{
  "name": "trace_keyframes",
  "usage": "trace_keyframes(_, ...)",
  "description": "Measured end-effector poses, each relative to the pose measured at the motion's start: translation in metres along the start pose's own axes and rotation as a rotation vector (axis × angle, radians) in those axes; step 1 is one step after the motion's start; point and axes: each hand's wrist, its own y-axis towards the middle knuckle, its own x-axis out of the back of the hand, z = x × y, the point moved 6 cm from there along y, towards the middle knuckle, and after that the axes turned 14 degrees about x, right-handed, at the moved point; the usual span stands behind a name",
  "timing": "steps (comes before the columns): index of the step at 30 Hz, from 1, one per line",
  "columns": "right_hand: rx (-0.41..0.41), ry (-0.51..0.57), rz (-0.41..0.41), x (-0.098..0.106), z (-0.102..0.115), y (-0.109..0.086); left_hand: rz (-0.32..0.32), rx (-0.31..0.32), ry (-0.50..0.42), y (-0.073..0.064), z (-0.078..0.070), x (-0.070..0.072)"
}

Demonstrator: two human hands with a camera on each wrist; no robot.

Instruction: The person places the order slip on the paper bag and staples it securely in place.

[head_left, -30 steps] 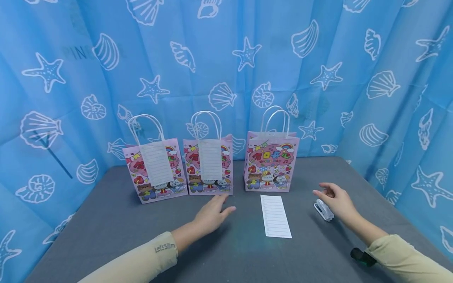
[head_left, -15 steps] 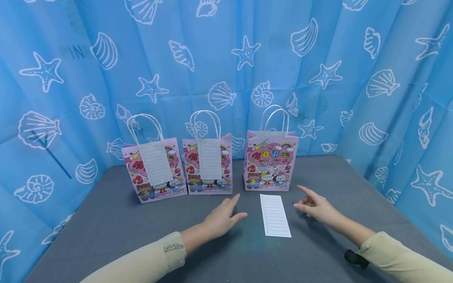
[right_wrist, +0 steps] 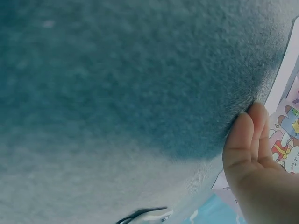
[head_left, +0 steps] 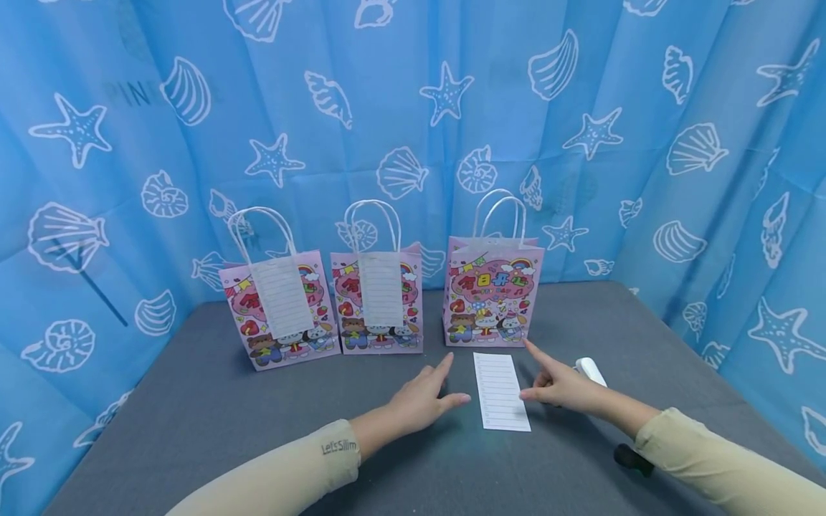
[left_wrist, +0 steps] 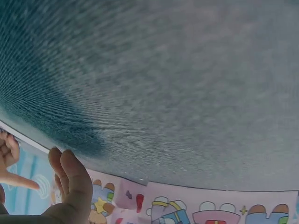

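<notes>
In the head view, taking twelve o'clock as away from the person, a ruled paper slip (head_left: 502, 392) lies flat on the gray surface (head_left: 452, 469), with the left hand (head_left: 422, 403) at its nine o'clock and the right hand (head_left: 560, 385) at its three o'clock. Both hands hold nothing, thumb and index finger extended; the right thumb is at the slip's long edge, though whether it touches I cannot tell. At the slip's twelve o'clock stands the bare-fronted gift bag (head_left: 493, 287); toward ten o'clock stand the middle gift bag (head_left: 349, 322) and the leftmost gift bag (head_left: 328, 326), each with a similar slip over its front. A white stapler (head_left: 591, 370) sits between two and three o'clock, partly hidden by the right hand. The slip should be feather-light, thin and bendy, easy to crease and inclined to skid, so its long edges or a raised corner look the best hold. In the left wrist view, the left hand appears near seven o'clock, its fingers (left_wrist: 74, 175) apart from any grip. In the right wrist view, the right hand at four o'clock is likewise free, beside a pale strip, probably the slip's edge.
</notes>
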Motion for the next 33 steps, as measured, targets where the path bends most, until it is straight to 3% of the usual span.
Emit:
trace_keyframes(5,-0.014,0.005,0.043,-0.002,-0.002,0.004,0.028,0.033,0.003,0.006,-0.003,-0.008)
trace_keyframes(13,-0.002,0.013,0.090,-0.006,-0.004,0.012,0.044,0.018,0.006,0.016,-0.005,-0.013)
trace_keyframes(16,-0.014,0.008,0.098,-0.006,-0.005,0.013,0.057,0.038,0.017,0.020,-0.005,-0.015)
trace_keyframes(26,-0.118,-0.082,0.106,-0.007,-0.012,0.016,0.143,0.118,0.159,0.041,-0.012,-0.025)
trace_keyframes(33,-0.147,-0.137,0.136,-0.008,-0.014,0.021,0.130,0.189,0.258,0.050,-0.021,-0.027)
